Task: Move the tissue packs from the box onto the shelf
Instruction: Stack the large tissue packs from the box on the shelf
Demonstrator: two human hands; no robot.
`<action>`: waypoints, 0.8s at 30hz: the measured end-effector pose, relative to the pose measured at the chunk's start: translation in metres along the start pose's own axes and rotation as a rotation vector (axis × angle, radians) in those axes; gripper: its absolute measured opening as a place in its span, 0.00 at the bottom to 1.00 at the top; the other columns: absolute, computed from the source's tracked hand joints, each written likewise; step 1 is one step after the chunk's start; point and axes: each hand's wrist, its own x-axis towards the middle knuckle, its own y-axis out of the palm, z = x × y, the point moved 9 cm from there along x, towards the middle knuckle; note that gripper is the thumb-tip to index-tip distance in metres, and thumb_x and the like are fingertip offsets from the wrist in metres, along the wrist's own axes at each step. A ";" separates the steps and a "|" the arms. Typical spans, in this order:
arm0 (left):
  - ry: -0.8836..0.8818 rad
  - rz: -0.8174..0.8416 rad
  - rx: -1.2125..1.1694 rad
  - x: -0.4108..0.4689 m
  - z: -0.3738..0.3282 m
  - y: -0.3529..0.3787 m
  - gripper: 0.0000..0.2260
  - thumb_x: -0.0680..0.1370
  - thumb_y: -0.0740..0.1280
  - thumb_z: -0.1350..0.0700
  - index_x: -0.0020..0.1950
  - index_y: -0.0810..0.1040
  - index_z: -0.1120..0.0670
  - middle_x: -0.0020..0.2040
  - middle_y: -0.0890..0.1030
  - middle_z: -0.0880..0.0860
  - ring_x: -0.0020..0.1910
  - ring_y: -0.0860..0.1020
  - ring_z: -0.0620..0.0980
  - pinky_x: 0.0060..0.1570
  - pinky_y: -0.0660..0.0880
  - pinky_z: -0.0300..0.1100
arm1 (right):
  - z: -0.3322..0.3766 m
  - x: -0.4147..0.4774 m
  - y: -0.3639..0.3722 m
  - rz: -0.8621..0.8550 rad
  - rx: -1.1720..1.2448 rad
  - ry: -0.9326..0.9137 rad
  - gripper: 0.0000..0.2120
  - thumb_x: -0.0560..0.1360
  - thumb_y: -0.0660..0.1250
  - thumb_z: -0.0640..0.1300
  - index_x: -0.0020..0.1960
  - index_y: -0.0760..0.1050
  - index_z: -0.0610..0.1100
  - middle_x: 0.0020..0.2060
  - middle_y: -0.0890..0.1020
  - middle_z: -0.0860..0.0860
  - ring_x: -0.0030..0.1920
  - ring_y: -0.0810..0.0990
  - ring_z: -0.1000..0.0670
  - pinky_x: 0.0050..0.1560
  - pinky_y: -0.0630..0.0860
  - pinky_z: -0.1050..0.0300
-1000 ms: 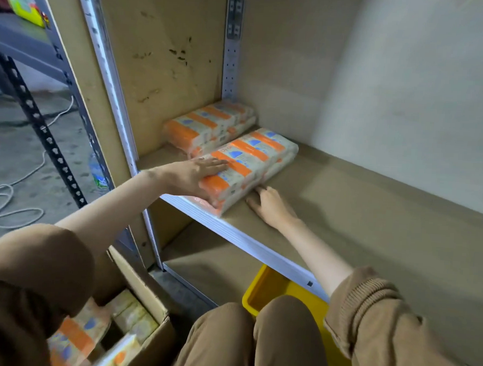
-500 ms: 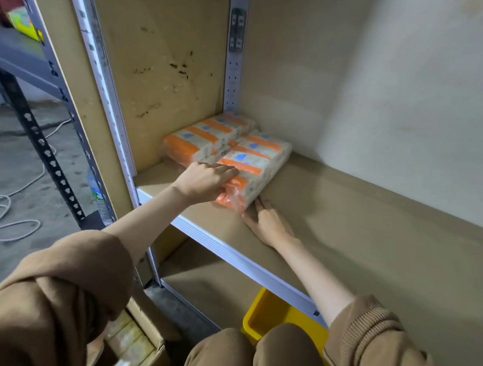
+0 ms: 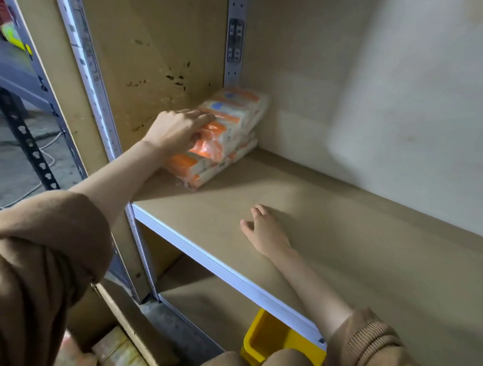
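Change: top pack (image 3: 223, 131) no longer lies beside the other one. It's now stacked on it, and the tissue packs (image 3: 238, 112) sit tucked in the back-left corner of the shelf (image 3: 344, 230), upper-mid frame.
Grip L: left hand (image 3: 178, 129), fingers curled over top pack's near end, holding it.
Grip R: right hand (image 3: 263, 231) is off the pack and rests on bare shelf, centre frame, fingers loose, holding nothing.
Meaning: I reckon this placement's approx done. The box (image 3: 132, 325), lower left, still has packs, so more trips needed.

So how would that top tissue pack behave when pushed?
Probably soft: the top tissue pack crumples under the left hand. Its glossy film likely slides easily over the lower packs. Lying flat, it seems unlikely to tip.
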 end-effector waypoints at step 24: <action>-0.251 0.257 -0.131 -0.020 0.047 0.068 0.33 0.73 0.70 0.57 0.74 0.59 0.58 0.75 0.61 0.58 0.72 0.64 0.59 0.68 0.63 0.51 | 0.000 0.000 0.000 -0.015 -0.007 0.001 0.23 0.79 0.55 0.49 0.70 0.63 0.36 0.73 0.63 0.44 0.71 0.65 0.44 0.68 0.62 0.56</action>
